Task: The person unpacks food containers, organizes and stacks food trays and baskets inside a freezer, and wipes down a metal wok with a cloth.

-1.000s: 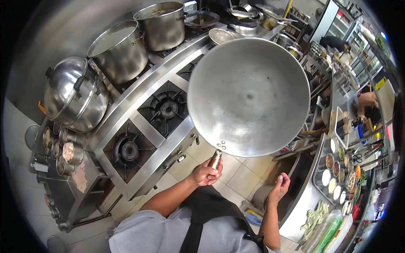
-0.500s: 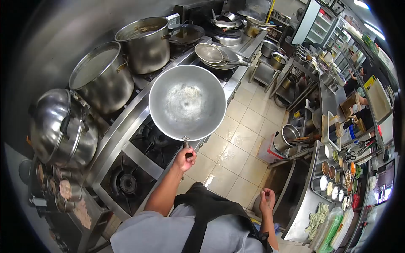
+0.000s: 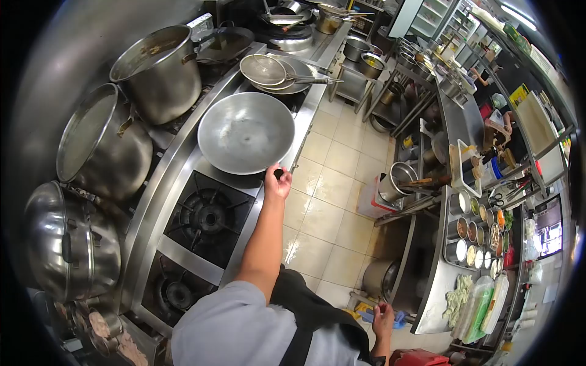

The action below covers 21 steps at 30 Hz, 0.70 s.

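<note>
My left hand (image 3: 278,183) is closed around the short dark-ended handle of a wide grey metal wok (image 3: 247,137). The wok's inside is bare, with a dull spot at its centre. It is over the stove beyond an uncovered burner (image 3: 210,213); its underside is hidden, so I cannot tell whether it rests there. Just past it, a round mesh strainer (image 3: 262,69) lies on another pan. Low at my right side, my right hand (image 3: 383,320) hangs with fingers curled and nothing visible in them.
Large stockpots (image 3: 159,73) and a domed lidded pot (image 3: 73,241) line the stove's left. On the right, a steel counter (image 3: 430,299) holds a tray of small ingredient containers (image 3: 473,235) and a crumpled cloth (image 3: 456,299). Tiled floor (image 3: 329,201) runs between.
The wok has moved away from me and down toward the stove, with my left arm stretching out. My right hand is lower, and the view has shifted.
</note>
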Each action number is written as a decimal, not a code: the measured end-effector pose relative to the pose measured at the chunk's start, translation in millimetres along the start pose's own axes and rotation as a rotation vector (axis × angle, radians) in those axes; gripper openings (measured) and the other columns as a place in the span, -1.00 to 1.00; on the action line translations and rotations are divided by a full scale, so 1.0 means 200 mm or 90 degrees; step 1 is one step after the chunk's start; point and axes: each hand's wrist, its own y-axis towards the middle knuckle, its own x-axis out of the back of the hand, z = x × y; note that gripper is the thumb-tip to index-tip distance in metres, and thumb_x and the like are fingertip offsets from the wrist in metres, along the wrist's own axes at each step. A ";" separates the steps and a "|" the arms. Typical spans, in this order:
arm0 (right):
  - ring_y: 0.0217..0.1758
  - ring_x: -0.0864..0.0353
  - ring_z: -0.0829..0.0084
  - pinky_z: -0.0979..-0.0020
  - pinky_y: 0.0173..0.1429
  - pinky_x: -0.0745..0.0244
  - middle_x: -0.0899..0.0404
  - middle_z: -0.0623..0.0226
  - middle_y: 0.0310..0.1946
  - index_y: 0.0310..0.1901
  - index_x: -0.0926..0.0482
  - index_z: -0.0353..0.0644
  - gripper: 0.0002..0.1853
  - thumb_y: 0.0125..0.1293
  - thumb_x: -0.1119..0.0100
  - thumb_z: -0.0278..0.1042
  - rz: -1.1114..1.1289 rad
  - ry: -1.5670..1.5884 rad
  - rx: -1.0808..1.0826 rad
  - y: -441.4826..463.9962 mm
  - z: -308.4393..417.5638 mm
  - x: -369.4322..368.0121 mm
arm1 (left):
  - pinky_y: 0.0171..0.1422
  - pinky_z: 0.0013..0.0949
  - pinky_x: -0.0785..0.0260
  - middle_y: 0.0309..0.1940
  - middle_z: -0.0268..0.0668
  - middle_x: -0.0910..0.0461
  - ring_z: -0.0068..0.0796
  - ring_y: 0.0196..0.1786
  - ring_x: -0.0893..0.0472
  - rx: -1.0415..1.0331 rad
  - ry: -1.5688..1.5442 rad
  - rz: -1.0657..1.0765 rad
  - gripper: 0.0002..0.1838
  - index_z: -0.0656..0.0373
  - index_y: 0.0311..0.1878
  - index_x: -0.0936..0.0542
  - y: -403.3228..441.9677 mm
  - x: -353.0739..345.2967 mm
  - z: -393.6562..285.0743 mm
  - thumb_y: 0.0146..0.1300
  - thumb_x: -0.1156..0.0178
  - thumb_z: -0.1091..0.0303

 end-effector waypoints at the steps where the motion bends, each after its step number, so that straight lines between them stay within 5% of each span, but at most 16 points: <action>1: -0.31 -0.59 0.26 0.30 -0.14 -0.46 -0.58 0.12 -0.39 -0.25 -0.53 -0.32 -0.79 0.21 -0.21 -0.33 -0.006 0.003 -0.018 -0.05 -0.05 0.01 | -0.45 -0.40 -0.42 -0.49 -0.27 -0.48 -0.52 -0.69 -0.30 -0.004 -0.020 -0.015 -0.77 0.04 -0.20 -0.39 0.04 -0.04 0.03 0.12 -0.23 0.40; 8: -0.35 -0.61 0.25 0.31 -0.18 -0.50 -0.60 0.11 -0.43 -0.23 -0.54 -0.35 -0.77 0.20 -0.22 -0.33 0.058 -0.022 -0.157 -0.32 -0.37 -0.01 | -0.24 -0.21 -0.54 -0.45 -0.26 -0.48 -0.49 -0.64 -0.34 -0.025 0.008 -0.019 -0.65 0.04 -0.07 -0.32 0.21 -0.16 0.15 0.15 -0.25 0.27; 11: -0.34 -0.62 0.23 0.30 -0.16 -0.51 -0.61 0.10 -0.41 -0.22 -0.55 -0.35 -0.76 0.21 -0.23 -0.33 0.113 -0.043 -0.132 -0.36 -0.47 -0.02 | -0.27 -0.15 -0.54 -0.48 -0.24 -0.52 -0.41 -0.58 -0.42 -0.016 0.074 -0.019 -0.62 0.12 -0.27 -0.38 0.09 -0.19 0.18 0.12 -0.30 0.07; 12: -0.30 -0.64 0.24 0.30 -0.14 -0.52 -0.62 0.10 -0.39 -0.20 -0.54 -0.35 -0.75 0.20 -0.25 -0.32 0.132 -0.038 -0.153 -0.37 -0.49 -0.02 | -0.20 -0.02 -0.52 -0.45 -0.22 -0.54 -0.34 -0.52 -0.48 0.045 0.119 -0.011 -0.46 0.14 -0.29 -0.38 0.08 -0.17 0.17 0.07 -0.30 -0.16; 21: -0.21 -0.65 0.11 0.23 -0.07 -0.51 -0.64 0.04 -0.33 -0.18 -0.56 -0.32 -0.67 0.16 -0.28 -0.21 0.173 -0.075 -0.105 -0.24 -0.67 0.11 | 0.04 0.13 -0.43 -0.07 -0.06 -0.47 -0.11 -0.14 -0.53 0.025 0.197 -0.027 -0.10 0.27 0.20 -0.17 -0.15 -0.06 0.17 0.05 -0.29 -0.23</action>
